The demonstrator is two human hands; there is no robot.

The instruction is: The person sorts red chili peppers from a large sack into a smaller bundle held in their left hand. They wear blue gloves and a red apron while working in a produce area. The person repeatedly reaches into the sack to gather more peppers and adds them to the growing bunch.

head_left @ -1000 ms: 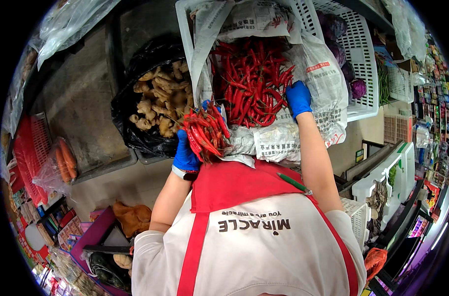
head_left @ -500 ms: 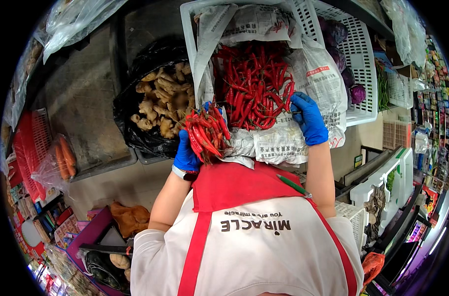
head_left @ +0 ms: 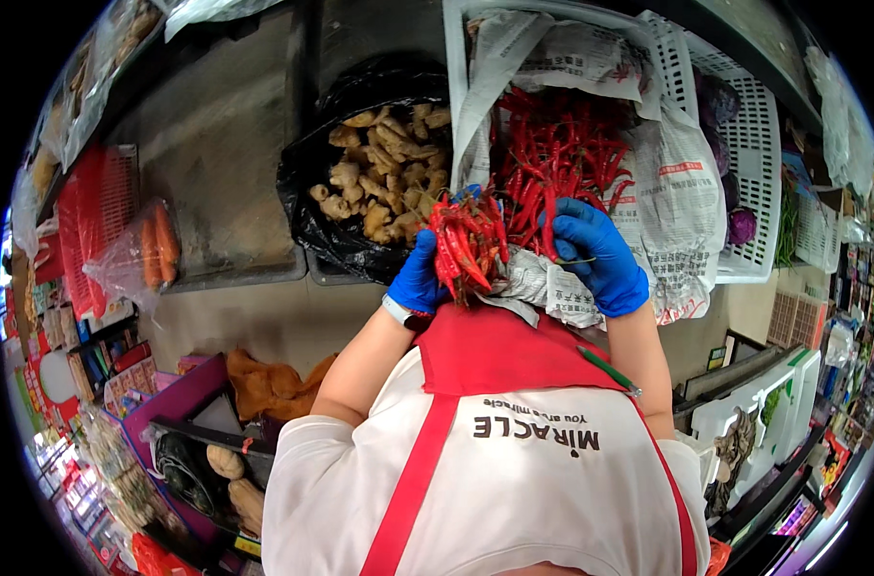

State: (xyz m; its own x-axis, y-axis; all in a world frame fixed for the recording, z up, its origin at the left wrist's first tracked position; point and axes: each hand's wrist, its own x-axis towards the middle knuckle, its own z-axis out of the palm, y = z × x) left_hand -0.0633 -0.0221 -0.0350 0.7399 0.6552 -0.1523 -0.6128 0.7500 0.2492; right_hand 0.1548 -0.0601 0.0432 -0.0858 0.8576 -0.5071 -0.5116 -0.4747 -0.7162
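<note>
My left hand (head_left: 419, 276), in a blue glove, is closed around a bunch of red chili peppers (head_left: 466, 252) above the near edge of a white crate (head_left: 458, 86). My right hand (head_left: 598, 254), gloved in blue too, pinches a single red chili pepper (head_left: 549, 227) by its stem end, a short way right of the bunch. Beyond both hands, a heap of red chili peppers (head_left: 552, 144) lies in the crate on newspaper (head_left: 682, 197), which hangs over the crate's near and right sides.
Left of the crate, ginger roots (head_left: 384, 158) lie in a black plastic bag (head_left: 307, 182). A white perforated crate (head_left: 759, 144) at right holds purple cabbages (head_left: 741, 226). Bagged carrots (head_left: 158, 245) sit at far left, beside a red basket (head_left: 120, 192).
My right hand has moved left from the heap's right edge toward the bunch, with a chili pepper in its fingers. My left hand keeps its bunch. The whole view has shifted.
</note>
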